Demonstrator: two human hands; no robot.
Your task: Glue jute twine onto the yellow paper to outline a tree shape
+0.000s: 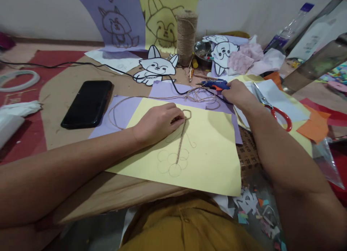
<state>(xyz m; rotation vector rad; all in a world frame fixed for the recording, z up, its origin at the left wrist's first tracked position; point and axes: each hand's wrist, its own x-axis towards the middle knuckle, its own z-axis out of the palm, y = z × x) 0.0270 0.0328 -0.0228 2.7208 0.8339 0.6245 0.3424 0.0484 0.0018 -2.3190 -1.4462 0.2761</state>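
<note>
A yellow sheet [211, 153] lies before me with thin pencil circles and curves. Brown twine [180, 146] runs down it in a straight line, with a small loop at the top. My left hand [159, 122] rests on the sheet, fingers closed in a pinch at the twine near that loop. Farther back on the right, my right hand [237, 94] is closed at a blue glue gun [215, 84] with an orange trigger, which lies low over the table. Loose twine [200, 95] is tangled beside the glue gun and trails left across purple paper [168, 89].
A black phone [88, 104] and a tape roll [20, 80] lie left. Red-handled scissors [273, 108] rest on papers at right. Behind stand a twine spool [187, 38], a fox cutout [157, 65] and a metal bowl [203, 50]. A black cable [103, 65] crosses the table.
</note>
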